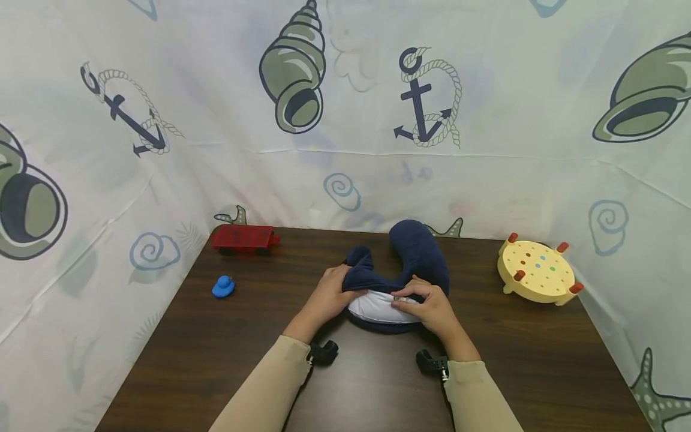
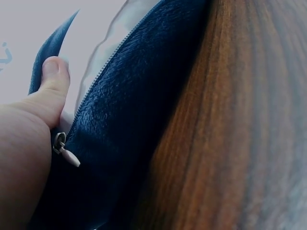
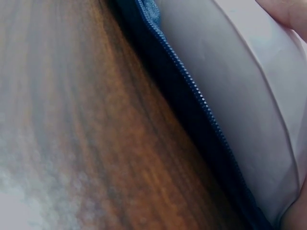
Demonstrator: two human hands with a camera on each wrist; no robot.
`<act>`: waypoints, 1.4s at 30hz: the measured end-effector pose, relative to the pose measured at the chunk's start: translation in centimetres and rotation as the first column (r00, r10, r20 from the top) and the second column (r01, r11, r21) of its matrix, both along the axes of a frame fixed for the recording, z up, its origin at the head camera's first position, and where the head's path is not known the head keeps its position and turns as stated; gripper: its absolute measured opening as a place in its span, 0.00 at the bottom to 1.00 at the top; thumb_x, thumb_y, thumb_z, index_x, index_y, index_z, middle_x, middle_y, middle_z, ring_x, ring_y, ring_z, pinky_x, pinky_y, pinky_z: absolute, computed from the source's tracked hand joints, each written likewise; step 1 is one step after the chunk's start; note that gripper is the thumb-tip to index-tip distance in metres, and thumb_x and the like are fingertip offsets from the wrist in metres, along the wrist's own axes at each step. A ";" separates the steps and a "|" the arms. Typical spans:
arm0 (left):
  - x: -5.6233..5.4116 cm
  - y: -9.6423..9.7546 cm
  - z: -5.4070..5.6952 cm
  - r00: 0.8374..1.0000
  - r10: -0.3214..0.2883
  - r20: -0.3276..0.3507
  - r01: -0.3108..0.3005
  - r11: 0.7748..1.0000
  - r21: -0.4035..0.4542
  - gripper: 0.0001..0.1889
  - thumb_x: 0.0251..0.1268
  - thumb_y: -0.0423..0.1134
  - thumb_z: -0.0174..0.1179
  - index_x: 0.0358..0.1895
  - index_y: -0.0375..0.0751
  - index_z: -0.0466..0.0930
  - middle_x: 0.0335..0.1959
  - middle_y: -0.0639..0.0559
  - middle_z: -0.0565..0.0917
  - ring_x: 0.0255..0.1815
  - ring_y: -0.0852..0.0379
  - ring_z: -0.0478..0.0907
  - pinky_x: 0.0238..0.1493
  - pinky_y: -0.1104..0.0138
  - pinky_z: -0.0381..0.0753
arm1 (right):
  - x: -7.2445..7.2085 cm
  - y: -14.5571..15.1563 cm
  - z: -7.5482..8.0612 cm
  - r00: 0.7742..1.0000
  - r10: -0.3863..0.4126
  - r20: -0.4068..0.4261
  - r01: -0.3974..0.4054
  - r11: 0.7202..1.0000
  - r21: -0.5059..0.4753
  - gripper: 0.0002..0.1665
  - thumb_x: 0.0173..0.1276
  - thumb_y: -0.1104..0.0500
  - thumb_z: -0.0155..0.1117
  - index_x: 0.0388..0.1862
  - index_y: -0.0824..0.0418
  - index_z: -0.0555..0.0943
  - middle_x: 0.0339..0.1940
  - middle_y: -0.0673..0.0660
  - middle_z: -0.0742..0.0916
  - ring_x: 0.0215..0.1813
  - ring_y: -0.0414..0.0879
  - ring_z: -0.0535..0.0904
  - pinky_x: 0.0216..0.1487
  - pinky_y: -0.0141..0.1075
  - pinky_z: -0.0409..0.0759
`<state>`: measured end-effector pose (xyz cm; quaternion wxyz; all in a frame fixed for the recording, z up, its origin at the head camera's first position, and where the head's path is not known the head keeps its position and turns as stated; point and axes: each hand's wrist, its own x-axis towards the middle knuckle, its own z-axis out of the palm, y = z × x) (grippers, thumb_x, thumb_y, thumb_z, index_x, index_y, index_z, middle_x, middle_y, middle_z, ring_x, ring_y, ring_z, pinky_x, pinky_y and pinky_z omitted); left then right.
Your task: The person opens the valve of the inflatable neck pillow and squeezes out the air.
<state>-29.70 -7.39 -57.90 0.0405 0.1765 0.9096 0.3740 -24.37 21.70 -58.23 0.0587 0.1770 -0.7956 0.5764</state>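
A navy U-shaped neck pillow point(image 1: 418, 246) lies on the table, its cover unzipped along the near side. White inner cushion point(image 1: 378, 307) shows through the gap. My left hand point(image 1: 326, 297) grips the pillow's left side, the thumb on the cover's edge by the opening. On the right, my right hand point(image 1: 432, 306) pinches at the opening with thumb and index finger; what exactly lies between them is unclear. In the left wrist view a metal zipper pull point(image 2: 71, 157) hangs at one end of the opening. Zipper teeth point(image 3: 192, 88) run along the lower edge in the right wrist view.
At the table's back left stands a red toy point(image 1: 245, 238) like a wagon, with a blue rubber duck point(image 1: 223, 287) nearer me. A yellow round toy point(image 1: 537, 270) with red pegs sits at the right edge. Printed cloth walls surround the brown wooden table point(image 1: 189, 360).
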 end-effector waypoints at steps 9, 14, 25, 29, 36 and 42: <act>-0.1 0.1 -0.1 1.000 -0.006 -0.010 0.006 1.000 -0.004 0.39 0.70 0.63 0.72 0.77 0.48 0.74 0.83 0.38 0.71 0.85 0.37 0.64 0.81 0.38 0.68 | -0.1 0.1 -0.1 0.999 0.027 -0.019 -0.028 0.999 -0.023 0.12 0.62 0.62 0.85 0.45 0.53 0.97 0.38 0.52 0.94 0.50 0.44 0.86 0.85 0.28 0.56; 0.2 0.0 0.0 1.000 -0.005 0.006 0.005 1.000 -0.007 0.37 0.71 0.62 0.71 0.77 0.49 0.75 0.84 0.38 0.70 0.85 0.37 0.64 0.81 0.38 0.67 | -0.1 0.0 0.0 0.999 0.032 -0.022 -0.032 0.999 -0.023 0.12 0.62 0.62 0.85 0.44 0.53 0.97 0.37 0.53 0.94 0.50 0.45 0.86 0.85 0.28 0.57; 0.2 0.0 -0.1 1.000 -0.003 0.001 0.003 1.000 -0.010 0.39 0.71 0.61 0.72 0.78 0.47 0.74 0.84 0.37 0.70 0.85 0.37 0.63 0.81 0.38 0.67 | -0.1 0.0 -0.1 0.998 0.050 -0.035 -0.051 0.999 -0.004 0.11 0.63 0.61 0.85 0.44 0.51 0.96 0.37 0.51 0.94 0.50 0.44 0.87 0.85 0.29 0.56; 0.1 0.0 -0.2 1.000 0.000 -0.002 0.000 1.000 -0.013 0.39 0.71 0.61 0.72 0.78 0.47 0.74 0.83 0.37 0.70 0.85 0.36 0.64 0.81 0.38 0.67 | 0.0 0.0 0.0 0.999 0.043 0.003 -0.043 0.999 0.006 0.12 0.63 0.59 0.86 0.44 0.47 0.95 0.39 0.49 0.93 0.60 0.47 0.87 0.85 0.27 0.56; 0.1 -0.1 -0.2 1.000 -0.008 -0.008 0.009 1.000 0.006 0.38 0.70 0.59 0.73 0.77 0.46 0.75 0.83 0.37 0.71 0.84 0.35 0.65 0.80 0.37 0.68 | 0.5 0.1 0.1 0.998 0.022 0.054 -0.023 1.000 0.006 0.12 0.63 0.59 0.86 0.44 0.48 0.93 0.45 0.50 0.94 0.83 0.60 0.73 0.88 0.55 0.56; 0.1 0.0 0.0 1.000 -0.012 -0.010 0.012 1.000 0.004 0.34 0.71 0.60 0.72 0.74 0.50 0.77 0.80 0.44 0.76 0.82 0.39 0.67 0.78 0.39 0.71 | 0.2 0.1 0.0 0.999 0.029 0.019 -0.029 1.000 -0.004 0.10 0.63 0.60 0.85 0.42 0.49 0.94 0.40 0.51 0.93 0.72 0.57 0.82 0.89 0.50 0.57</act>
